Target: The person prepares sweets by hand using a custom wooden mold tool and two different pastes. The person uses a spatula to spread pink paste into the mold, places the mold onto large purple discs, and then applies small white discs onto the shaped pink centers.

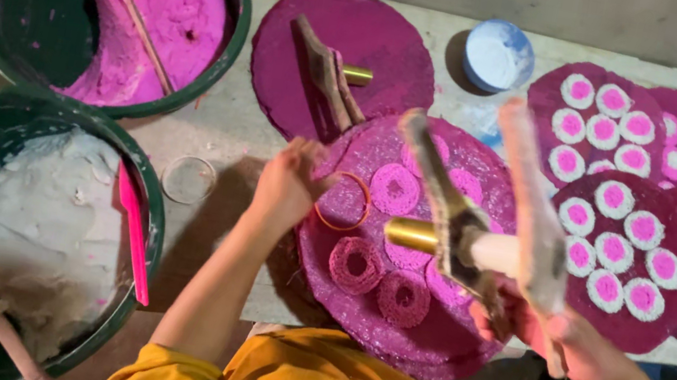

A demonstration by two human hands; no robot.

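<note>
Magenta paste covers the round disc (402, 247) at the centre of the frame, which lies on the pale tabletop (218, 142) and carries several pink coiled rings (395, 188). The left hand (289, 186) comes in from the lower middle, forearm stretched up and forward, fingers curled down onto the disc's left edge, just beside a thin orange ring (344, 202); whether it pinches that ring cannot be told. The right hand (549, 331), at the lower right, is clenched around the wooden handles of a press tool (469, 230), held raised above the disc, its brass barrel (412, 233) pointing left and its two handles spread up and apart. A second wooden press (330, 79) rests on a dark disc (344, 44) above. In the upper left a green basin (229, 25) holds pink paste; in the lower left another basin (154, 223) holds white paste and a pink scraper (134, 234). On the right lie discs (621, 256) filled with white-and-pink coils.
</note>
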